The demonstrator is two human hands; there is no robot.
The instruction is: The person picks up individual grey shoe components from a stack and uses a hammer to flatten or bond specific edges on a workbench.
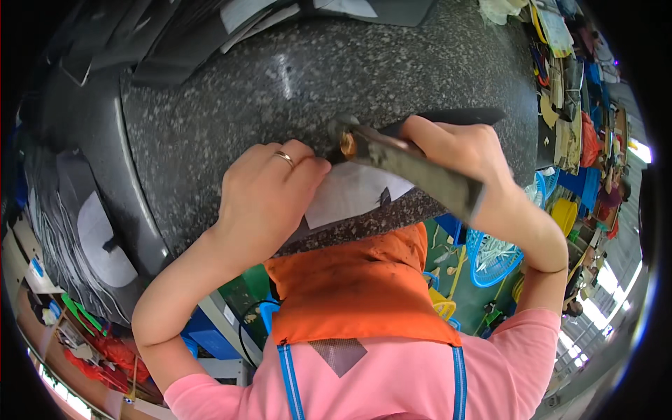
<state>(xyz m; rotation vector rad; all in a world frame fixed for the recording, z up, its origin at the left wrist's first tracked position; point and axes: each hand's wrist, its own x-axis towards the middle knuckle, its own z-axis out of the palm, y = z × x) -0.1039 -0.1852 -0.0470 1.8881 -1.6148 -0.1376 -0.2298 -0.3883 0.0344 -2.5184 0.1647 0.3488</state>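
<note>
Speckled grey stone worktop (315, 77) fills most of the view, curved by the lens, with dark cut sheets (182, 35) piled along its far edge and more grey pieces (91, 231) stacked off to the left.

Near the front edge lies a pale grey flat piece (353, 196), and that's where both hands are busy. The left hand (266, 192) comes in from the lower left with the forearm bent up, palm down, fingers curled and pressing on the left end of the piece; there's a ring (284, 157) on one finger. It isn't gripping anything, just holding the piece flat.

The right hand (462, 150) is closed tight around a long dark tool (413, 168). Its long axis runs on a slant: the rounded head end points up-left, sitting just above the piece right beside the left fingertips, and the wide flat end sticks out lower right past the wrist. The right forearm comes up from the lower right with the elbow bent sharply.

An orange apron (357, 287) over a pink shirt (392, 378) takes up the bottom. Down on the right, a blue basket (514, 262) on the floor holds pale scraps, and a yellow basket (563, 213) sits just past it; can't tell what's in that one.
</note>
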